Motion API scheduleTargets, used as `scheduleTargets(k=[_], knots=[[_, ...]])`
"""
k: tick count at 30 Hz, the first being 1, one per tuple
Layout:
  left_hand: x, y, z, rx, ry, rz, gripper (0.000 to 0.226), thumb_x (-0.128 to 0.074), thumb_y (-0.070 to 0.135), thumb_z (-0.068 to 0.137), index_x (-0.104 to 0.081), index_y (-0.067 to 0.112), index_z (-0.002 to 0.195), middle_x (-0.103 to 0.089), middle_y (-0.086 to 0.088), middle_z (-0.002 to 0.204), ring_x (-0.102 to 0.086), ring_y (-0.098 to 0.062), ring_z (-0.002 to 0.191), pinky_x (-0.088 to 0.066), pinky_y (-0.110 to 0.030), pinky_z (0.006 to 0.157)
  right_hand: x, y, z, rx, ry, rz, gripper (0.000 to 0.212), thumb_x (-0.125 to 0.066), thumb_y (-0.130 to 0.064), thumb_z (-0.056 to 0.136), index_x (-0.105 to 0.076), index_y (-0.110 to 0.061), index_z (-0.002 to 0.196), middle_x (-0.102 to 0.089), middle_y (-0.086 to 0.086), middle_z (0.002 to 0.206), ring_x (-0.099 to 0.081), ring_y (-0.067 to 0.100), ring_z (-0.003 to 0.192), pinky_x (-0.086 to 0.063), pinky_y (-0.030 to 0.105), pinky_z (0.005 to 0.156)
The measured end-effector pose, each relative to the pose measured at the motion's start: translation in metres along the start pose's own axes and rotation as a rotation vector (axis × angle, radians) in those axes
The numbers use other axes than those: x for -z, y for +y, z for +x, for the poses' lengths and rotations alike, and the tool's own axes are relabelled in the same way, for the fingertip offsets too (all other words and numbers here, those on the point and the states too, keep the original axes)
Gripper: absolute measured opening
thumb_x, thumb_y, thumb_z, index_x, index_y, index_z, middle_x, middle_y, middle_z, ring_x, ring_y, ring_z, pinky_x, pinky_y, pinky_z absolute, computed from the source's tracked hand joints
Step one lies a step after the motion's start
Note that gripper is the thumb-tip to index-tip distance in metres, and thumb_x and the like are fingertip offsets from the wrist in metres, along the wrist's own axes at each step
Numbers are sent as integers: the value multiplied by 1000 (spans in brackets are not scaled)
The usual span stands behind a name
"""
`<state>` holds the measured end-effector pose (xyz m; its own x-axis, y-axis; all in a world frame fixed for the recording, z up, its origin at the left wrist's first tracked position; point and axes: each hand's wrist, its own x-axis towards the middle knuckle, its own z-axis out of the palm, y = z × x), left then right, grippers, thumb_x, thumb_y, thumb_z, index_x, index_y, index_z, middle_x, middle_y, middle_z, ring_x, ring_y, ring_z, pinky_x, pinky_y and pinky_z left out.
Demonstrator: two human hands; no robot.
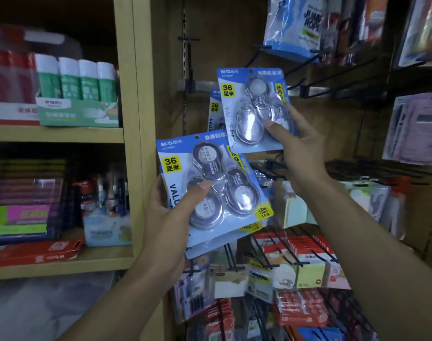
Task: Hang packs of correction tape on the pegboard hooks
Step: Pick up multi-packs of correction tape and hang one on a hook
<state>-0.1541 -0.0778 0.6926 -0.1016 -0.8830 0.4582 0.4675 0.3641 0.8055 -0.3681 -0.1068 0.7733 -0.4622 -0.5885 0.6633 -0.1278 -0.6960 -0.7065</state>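
Blue card backs every pack of correction tape here, each with three clear dispensers under a plastic blister and a yellow "36" label. The right hand (299,146) holds one pack (254,108) up in front of the wooden back panel (333,124), thumb pressed on the blister front and the other fingers curled behind the card, so the pack is pinched at its lower right corner. It stands nearly upright, its punched hole near the top edge. Just behind it, partly covered, another pack (214,109) of the same kind seems to hang already on a hook, though the hook itself is hidden.

Lower and to the left, the left hand (169,217) grips a small stack of packs (210,185), thumb across the front of the top blister and fingers wrapped round the back. The stack tilts with its top leaning left; edges of further cards show beneath the top one.

Black wire hooks (315,82) jut from a metal rail to the right of the raised pack. A blue-and-white bag (293,23) hangs above. Below the hands, hooks carry sticky notes (308,269) and red packets (301,308). On the left, a wooden shelf unit (136,94) holds green-and-white glue sticks (77,80) in a display box.
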Motion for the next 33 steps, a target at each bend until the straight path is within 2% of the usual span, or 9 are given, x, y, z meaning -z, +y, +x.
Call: scheduleTargets(k=[3,7,11,14,20,22,25,30,33], knots=[[1,1,-6,-25,30,-15,57,-73,27,68,-60,27,123,-73,3,114,-73,-24,99,-57,-50,85,5,0,0,-44,-9,14,56,-82,-29,82,-64,-32,136,-77,-7,112,-68,22,86,-55,40,71],[5,3,-7,-77,93,-22,59,-80,19,72,-57,24,126,-71,-1,117,-70,-30,104,-56,-51,87,9,4,5,-62,-11,-6,54,-82,-27,83,-65,-30,134,-76,-9,114,-74,23,97,-62,53,82],[5,7,-5,-111,145,-38,60,-78,28,71,-56,20,126,-71,-5,116,-70,-31,104,-55,-50,86,3,13,23,-55,-15,-111,56,-83,-19,83,-61,-23,134,-67,-21,107,-69,2,99,-59,28,90],[4,9,-7,-100,105,-20,59,-80,24,73,-56,21,127,-72,-2,116,-71,-29,103,-55,-49,86,-4,30,51,-49,-6,-212,55,-84,-13,80,-64,-19,130,-68,-9,106,-69,11,98,-57,26,86],[-4,6,-16,-6,39,-17,51,-75,23,76,-58,28,125,-73,1,115,-72,-25,101,-54,-53,90,-23,56,88,-74,-27,-366,58,-82,-11,80,-62,-16,135,-67,3,115,-61,11,97,-41,1,55],[-7,4,-17,14,59,-8,48,-75,22,77,-60,27,122,-74,1,113,-73,-25,99,-54,-53,90,-29,65,95,-87,-42,-395,61,-82,-13,81,-60,-16,137,-68,5,125,-60,11,98,-46,5,61],[-6,2,-18,24,68,0,45,-76,20,77,-61,25,120,-75,1,109,-74,-24,96,-56,-50,88,-30,71,97,-145,-72,-443,69,-80,-14,82,-54,-21,145,-64,4,135,-59,12,102,-52,22,81],[-1,5,-11,10,85,0,55,-77,27,66,-61,27,118,-76,2,104,-75,-22,90,-58,-45,81,-24,49,83,-123,-89,-450,69,-74,-6,87,-48,-19,149,-60,0,126,-53,8,105,-45,17,74],[-4,6,-5,-20,84,-24,59,-77,29,62,-60,28,119,-76,3,104,-76,-20,88,-60,-38,73,-24,28,58,-65,-134,-351,56,-74,-18,90,-56,-26,143,-61,2,136,-58,11,119,-45,20,80]])
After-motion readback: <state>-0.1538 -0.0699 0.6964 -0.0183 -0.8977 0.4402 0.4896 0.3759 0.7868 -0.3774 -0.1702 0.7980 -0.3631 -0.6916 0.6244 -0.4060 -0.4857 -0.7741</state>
